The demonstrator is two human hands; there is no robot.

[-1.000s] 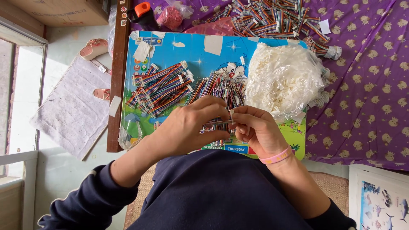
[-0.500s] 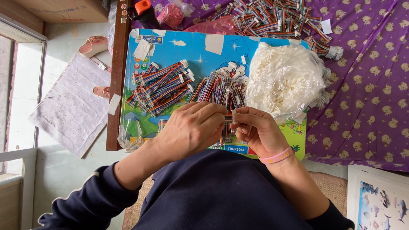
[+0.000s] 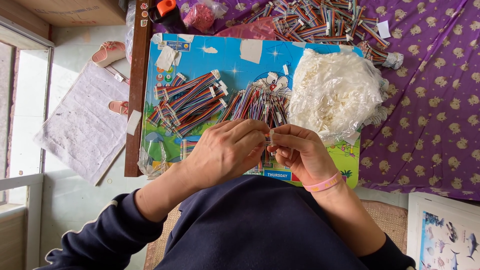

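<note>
My left hand point(image 3: 227, 150) and my right hand point(image 3: 300, 152) meet over the near edge of a blue cartoon board point(image 3: 240, 65). Together they pinch one small multicoloured ribbon cable point(image 3: 268, 138) by its end. Just beyond my fingers lies a fan of loose ribbon cables point(image 3: 257, 105). A neater stack of finished cables with white connectors point(image 3: 187, 102) sits to the left. A clear bag heaped with small white connectors point(image 3: 335, 92) rests at the right of the board. A pink band circles my right wrist.
More ribbon cables point(image 3: 320, 20) are piled on the purple patterned cloth point(image 3: 425, 110) at the back. A black and orange tool point(image 3: 165, 12) and a pink mesh bag point(image 3: 200, 15) lie at the far edge. Slippers point(image 3: 107, 52) and a grey mat point(image 3: 80, 125) are on the floor left.
My hands have stayed together on the small cable, with only slight finger shifts. Nothing else has moved.
</note>
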